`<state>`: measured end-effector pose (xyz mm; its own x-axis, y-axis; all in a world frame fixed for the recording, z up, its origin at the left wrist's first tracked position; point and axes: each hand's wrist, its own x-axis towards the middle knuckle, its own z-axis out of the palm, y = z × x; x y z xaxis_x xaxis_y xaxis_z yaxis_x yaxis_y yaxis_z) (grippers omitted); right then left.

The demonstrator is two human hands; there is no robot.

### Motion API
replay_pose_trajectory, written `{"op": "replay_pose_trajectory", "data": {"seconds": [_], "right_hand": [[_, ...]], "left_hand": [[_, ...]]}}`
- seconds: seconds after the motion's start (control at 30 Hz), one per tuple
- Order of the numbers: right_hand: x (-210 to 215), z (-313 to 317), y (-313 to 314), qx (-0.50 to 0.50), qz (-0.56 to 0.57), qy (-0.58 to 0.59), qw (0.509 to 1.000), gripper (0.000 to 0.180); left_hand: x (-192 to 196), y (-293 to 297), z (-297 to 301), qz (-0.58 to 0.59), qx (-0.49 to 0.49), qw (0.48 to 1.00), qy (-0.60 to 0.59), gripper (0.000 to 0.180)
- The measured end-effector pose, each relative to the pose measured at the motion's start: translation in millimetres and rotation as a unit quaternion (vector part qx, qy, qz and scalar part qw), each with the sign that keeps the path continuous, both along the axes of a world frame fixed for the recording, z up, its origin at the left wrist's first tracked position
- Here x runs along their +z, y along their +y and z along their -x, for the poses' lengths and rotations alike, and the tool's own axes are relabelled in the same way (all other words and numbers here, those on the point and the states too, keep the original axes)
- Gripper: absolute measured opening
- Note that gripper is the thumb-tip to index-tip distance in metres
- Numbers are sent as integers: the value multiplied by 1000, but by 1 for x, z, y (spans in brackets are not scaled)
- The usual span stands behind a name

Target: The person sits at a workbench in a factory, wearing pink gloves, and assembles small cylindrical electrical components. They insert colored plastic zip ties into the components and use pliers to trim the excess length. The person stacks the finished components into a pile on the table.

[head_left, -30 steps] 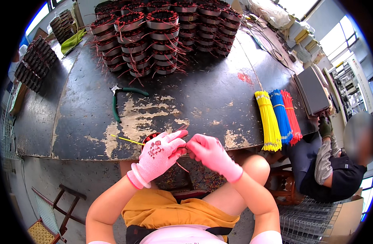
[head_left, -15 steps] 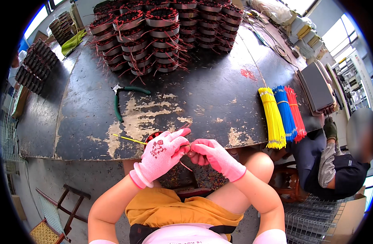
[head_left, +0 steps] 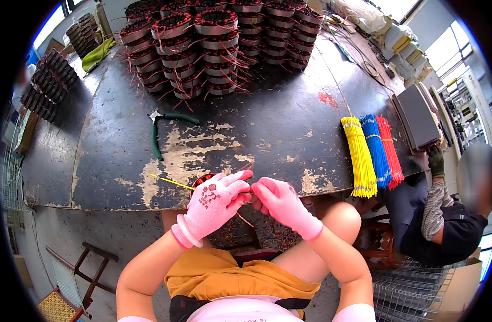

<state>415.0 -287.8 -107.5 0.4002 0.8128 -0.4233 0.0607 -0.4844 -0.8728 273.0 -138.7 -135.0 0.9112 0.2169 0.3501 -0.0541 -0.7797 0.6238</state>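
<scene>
Pinching a thin wire end between them, the left hand (head_left: 213, 206) and the right hand (head_left: 280, 203) meet fingertip to fingertip just off the near edge of the worktable (head_left: 289, 118). Both wear pink gloves, and both close narrowly on the wiring of one coil (head_left: 204, 180), which sits half hidden behind the left hand, right at the table edge. One yellow wire (head_left: 171, 182) runs out from the coil to the left of the grip.

Farther from the grip, one pair of green-handled pliers (head_left: 163, 131) lies on the worn tabletop. Three bundles of wire lie to the right of the grip: one yellow bundle (head_left: 358, 158), one blue bundle (head_left: 375, 150) and one red bundle (head_left: 389, 150), side by side, their ends reaching the table edge. At the far side stand stacks of coils (head_left: 213, 43), too many to count.

Between the grip and the stacks the tabletop lies open. Both forearms rise from the lower edge, wrists bent inward. Another person's gloved hand (head_left: 435, 160) rests beyond the bundles.
</scene>
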Motion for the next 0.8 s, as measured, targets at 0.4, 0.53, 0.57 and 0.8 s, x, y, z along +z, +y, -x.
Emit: {"op": "replay_pose_trajectory", "data": {"seconds": [0.4,0.53,0.57,0.8], "right_hand": [[-17,-11,-55,96,2,-511,854,29],[-16,5,-16,53,-188,-658,727,43],[-25,4,-15,57,-192,-648,735,39],[-29,8,-15,-71,-54,260,961,32]], "left_hand": [[5,-2,0,8,11,1000,5,11],[2,-1,0,6,11,1000,-2,13],[1,-1,0,6,8,1000,-6,14],[-1,1,2,4,-2,1000,-3,20]]}}
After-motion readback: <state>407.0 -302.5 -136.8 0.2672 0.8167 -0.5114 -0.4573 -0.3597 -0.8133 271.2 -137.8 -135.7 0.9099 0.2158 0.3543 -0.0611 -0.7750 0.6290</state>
